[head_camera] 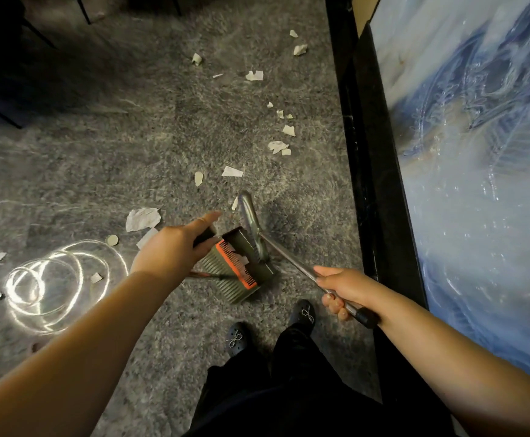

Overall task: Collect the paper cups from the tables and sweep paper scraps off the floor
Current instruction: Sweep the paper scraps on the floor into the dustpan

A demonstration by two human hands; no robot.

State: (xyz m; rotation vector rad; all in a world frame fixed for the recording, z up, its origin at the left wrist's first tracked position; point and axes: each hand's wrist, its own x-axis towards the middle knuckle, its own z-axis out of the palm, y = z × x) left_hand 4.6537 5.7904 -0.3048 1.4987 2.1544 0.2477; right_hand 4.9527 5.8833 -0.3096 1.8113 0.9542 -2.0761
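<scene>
Head view: a person's left hand (175, 247) grips the dustpan (241, 263) handle; the right hand (342, 288) is closed round a metal broom pole (292, 263). Paper scraps (142, 218) lie beside and beyond the dustpan, probably featherlight and prone to scatter, calling for gentle strokes.

Grey speckled floor (131, 146) with bright light rings (46, 288), beside a black-edged blue marbled tabletop (478, 184).
</scene>
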